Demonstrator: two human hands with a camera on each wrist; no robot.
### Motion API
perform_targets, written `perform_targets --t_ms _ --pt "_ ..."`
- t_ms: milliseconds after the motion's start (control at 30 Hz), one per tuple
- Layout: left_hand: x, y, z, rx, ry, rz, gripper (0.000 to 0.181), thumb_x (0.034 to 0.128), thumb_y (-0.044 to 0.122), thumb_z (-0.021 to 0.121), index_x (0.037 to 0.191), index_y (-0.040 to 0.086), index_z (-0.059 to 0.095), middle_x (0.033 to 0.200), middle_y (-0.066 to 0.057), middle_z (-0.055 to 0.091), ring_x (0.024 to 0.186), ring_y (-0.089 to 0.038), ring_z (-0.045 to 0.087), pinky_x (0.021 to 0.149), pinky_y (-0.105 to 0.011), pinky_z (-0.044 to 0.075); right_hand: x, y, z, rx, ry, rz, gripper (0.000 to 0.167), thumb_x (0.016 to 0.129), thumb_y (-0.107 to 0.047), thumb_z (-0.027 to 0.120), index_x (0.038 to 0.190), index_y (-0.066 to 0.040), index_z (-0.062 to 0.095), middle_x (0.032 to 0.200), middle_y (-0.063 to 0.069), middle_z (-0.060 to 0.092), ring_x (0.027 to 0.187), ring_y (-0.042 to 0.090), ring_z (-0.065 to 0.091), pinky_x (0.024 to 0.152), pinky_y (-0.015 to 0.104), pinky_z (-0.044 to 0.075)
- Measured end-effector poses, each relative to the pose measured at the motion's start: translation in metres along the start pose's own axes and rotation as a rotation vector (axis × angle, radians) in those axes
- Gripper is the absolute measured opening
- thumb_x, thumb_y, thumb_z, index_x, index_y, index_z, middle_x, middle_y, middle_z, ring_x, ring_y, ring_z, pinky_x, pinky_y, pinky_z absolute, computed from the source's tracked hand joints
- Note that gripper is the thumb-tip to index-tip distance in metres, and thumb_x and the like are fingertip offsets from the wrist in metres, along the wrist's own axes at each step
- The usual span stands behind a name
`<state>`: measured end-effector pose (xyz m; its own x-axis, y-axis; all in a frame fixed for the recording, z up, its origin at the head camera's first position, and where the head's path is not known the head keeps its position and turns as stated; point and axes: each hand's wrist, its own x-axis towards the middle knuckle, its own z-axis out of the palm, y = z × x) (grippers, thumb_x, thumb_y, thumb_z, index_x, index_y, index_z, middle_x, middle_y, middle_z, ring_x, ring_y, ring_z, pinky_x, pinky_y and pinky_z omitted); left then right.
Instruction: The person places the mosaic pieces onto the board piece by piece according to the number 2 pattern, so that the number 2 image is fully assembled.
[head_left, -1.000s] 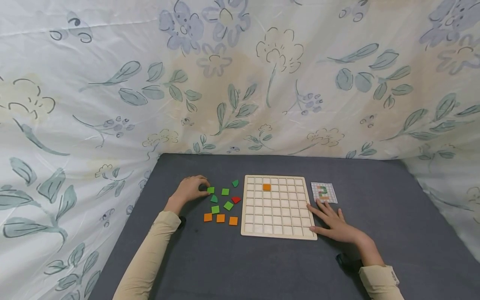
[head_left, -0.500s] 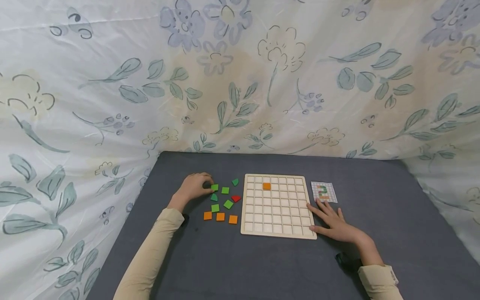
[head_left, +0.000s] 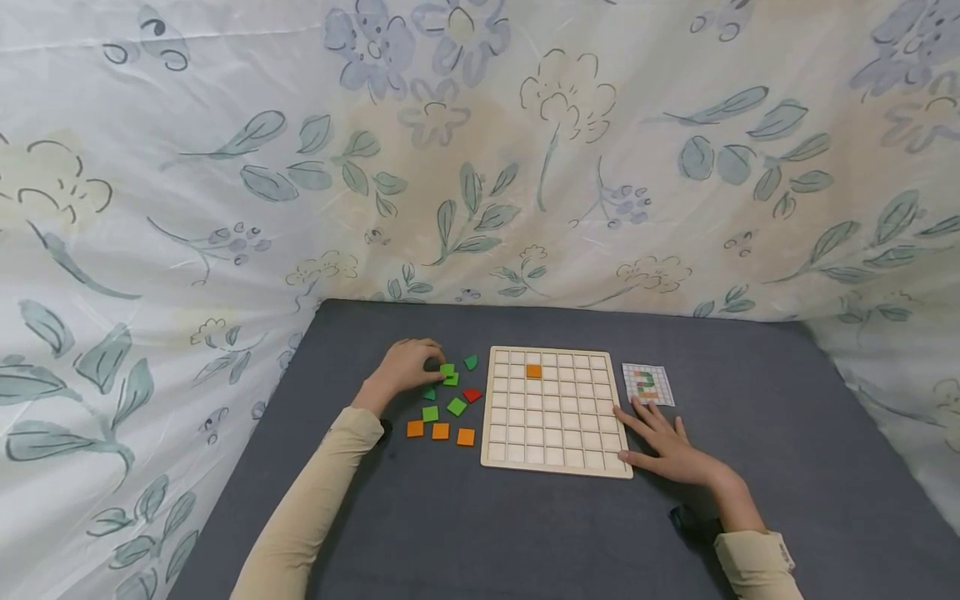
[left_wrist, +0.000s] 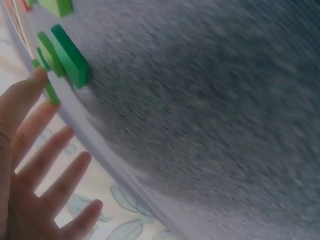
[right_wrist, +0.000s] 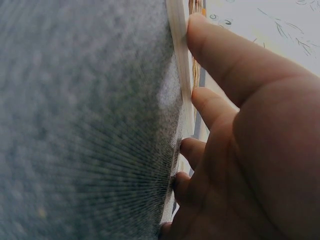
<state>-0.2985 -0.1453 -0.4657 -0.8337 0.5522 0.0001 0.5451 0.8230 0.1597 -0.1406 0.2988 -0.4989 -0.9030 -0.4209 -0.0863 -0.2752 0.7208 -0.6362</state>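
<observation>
Between thumb and index finger, my left hand (head_left: 406,365) pinches a light green square tile (head_left: 447,369), seen edge-on as a thin green tile (left_wrist: 52,93) in the left wrist view. It is held up off the table, over the loose tiles. My right hand (head_left: 670,448) lies with fingers spread, thumb and index finger touching the right edge of the wooden grid board (head_left: 555,472). Its other fingertips reach toward a small printed pattern card (head_left: 648,385). One orange square tile (head_left: 533,372) sits in a cell near the board's top.
Left of the board lie several loose tiles: a dark green one (head_left: 471,362), a red one (head_left: 472,395), light green squares (head_left: 457,407) and orange squares (head_left: 441,431). A grey cloth (head_left: 525,533) covers the table, with a floral curtain (head_left: 480,167) behind.
Pinching the green tile, my left hand has lifted it and moved right, toward the board. My right hand has stayed at the board's edge.
</observation>
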Motion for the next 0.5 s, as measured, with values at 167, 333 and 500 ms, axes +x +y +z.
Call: perform_targets --t_ms 167,333,500 --pt "0.006 0.007 -0.001 -0.002 0.001 0.013 0.030 0.0822 0.041 0.068 0.104 0.020 0.071 0.126 -0.003 0.058 0.116 -0.024 0.054 0.107 -0.052 0.032 0.000 0.001 0.000 -0.005 0.001 0.004 0.069 0.089 -0.034 0.060 0.147 -0.015 0.027 0.152 0.027 0.005 0.136 0.052 -0.005 0.094 0.076 -0.011" --pt "0.011 0.016 -0.003 -0.013 0.011 0.024 0.029 0.0820 0.039 0.069 0.103 0.020 0.071 0.126 -0.003 0.058 0.116 -0.024 0.054 0.108 -0.052 0.031 0.000 0.001 0.001 -0.007 0.001 0.006 0.069 0.089 -0.035 0.060 0.147 -0.015 0.028 0.152 0.027 0.004 0.136 0.052 -0.005 0.094 0.076 -0.011" --pt "0.016 0.024 -0.004 -0.011 0.013 0.034 0.029 0.0817 0.038 0.069 0.104 0.020 0.071 0.127 -0.003 0.057 0.117 -0.024 0.053 0.108 -0.052 0.031 0.000 0.002 0.002 -0.003 0.005 -0.004 0.069 0.089 -0.034 0.060 0.147 -0.015 0.028 0.152 0.027 0.005 0.136 0.052 -0.005 0.094 0.076 -0.011"
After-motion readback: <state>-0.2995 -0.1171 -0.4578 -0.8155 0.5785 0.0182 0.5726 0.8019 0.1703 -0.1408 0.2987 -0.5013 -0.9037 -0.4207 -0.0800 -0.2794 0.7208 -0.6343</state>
